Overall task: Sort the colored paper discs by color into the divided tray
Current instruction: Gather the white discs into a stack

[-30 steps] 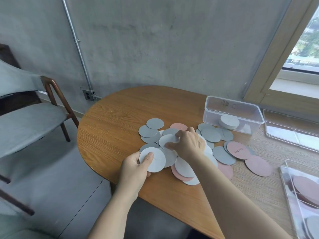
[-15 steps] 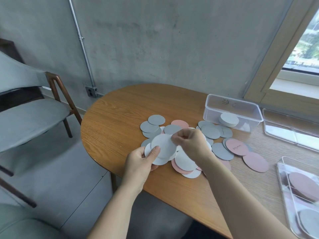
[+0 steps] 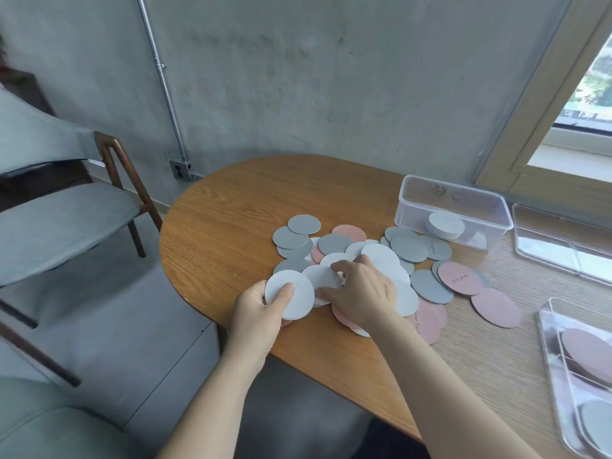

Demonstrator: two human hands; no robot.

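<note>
Left hand [image 3: 258, 313] grips one white stack [image 3: 299, 301], right hand [image 3: 364, 293] pinches one disc [image 3: 320, 277]

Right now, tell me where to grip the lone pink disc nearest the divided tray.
Pinch the lone pink disc at its near-right rim, from the divided tray side: it lies flat, with bare table there, while its far-left rim crowds the labelled pink disc.

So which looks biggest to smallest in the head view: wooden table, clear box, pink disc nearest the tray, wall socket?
wooden table
clear box
pink disc
wall socket, farther off, so real size unsure
</note>
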